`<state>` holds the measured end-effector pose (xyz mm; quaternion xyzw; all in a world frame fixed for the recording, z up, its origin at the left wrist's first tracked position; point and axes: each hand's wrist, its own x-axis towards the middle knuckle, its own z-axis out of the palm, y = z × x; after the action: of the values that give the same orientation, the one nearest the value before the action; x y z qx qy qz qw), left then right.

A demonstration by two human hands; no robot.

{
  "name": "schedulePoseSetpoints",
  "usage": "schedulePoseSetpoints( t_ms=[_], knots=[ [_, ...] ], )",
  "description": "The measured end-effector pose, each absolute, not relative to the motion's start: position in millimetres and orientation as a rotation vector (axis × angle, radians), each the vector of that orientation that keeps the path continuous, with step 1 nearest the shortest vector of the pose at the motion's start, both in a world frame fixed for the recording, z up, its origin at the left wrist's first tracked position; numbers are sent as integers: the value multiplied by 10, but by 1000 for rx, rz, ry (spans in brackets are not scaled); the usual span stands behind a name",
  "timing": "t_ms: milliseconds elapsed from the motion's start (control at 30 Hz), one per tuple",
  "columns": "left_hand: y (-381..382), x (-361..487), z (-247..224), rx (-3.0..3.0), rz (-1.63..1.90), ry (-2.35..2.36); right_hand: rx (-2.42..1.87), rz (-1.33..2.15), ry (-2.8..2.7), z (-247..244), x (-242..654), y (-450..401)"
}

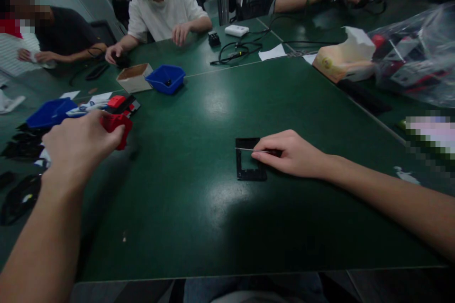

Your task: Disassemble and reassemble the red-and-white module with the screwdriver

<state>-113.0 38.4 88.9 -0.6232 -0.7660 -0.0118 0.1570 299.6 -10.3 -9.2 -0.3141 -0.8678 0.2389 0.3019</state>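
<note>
Dark green desk is spread wide under the camera, with a bright sheen down its middle. Nearest, the two hands are kept well apart. The right hand is laid on the desk, its fingers pinched shut on a thin metal tool, and the tool's tip is held across a black frame that lies flat on the desk, just under the fingertips. Over on the left, the left hand is raised and clamped round a red part; what the part is cannot be told. Black pieces are scattered by the left edge, and a blue tray is seen just beyond the hand. Farther out, a second blue bin is set touching a small cardboard box. At the right, a tissue pack and a clear plastic bag are seen. Along the far side, other people are seated, their hands busy with cables.
</note>
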Motion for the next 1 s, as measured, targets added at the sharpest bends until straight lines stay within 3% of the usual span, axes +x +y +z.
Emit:
schedulePoseSetpoints(
  t_ms=[200,433,733,1000],
  knots=[
    [192,-579,756,-2085,-38,-1887,-832,635,-2299,-94,2997,-102],
    [-17,-195,374,-2786,-589,-1446,-841,660,-2297,-88,3000,-103],
    [-203,0,160,-3429,-851,-1382,-829,592,-2327,-83,3004,-96],
    [-262,101,136,-3353,-872,-1305,-807,607,-2339,-82,3014,-98]
  ],
)
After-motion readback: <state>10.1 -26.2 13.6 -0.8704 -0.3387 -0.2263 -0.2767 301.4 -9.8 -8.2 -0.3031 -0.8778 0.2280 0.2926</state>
